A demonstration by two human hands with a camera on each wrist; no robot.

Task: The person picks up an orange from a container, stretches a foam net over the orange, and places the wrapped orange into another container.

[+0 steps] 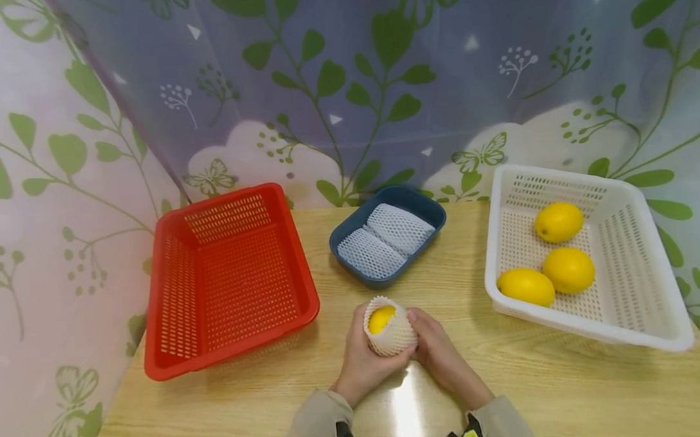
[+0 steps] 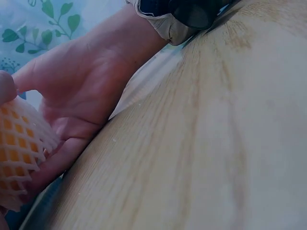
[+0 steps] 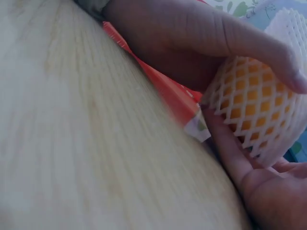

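Just in front of me, both hands hold a lemon (image 1: 382, 319) with a white foam net sleeve (image 1: 393, 334) around it. Yellow fruit shows at the sleeve's open upper end and through its mesh (image 3: 254, 103). My left hand (image 1: 363, 359) is curled round the sleeve from the left and below, its thumb along the near side. From the right, my right hand (image 1: 441, 355) grips the sleeve's side, the thumb near its upper edge. Part of the right hand's fingers is hidden behind the sleeve in the head view.
A blue tray (image 1: 381, 283) with white foam nets (image 1: 398, 226) lies beyond my hands. At left stands a red basket (image 1: 233, 354) with nothing in it. A white basket (image 1: 655, 266) at right holds three lemons (image 1: 568, 270). A leaf-patterned curtain (image 1: 336, 142) hangs behind the wooden table (image 1: 564, 391).
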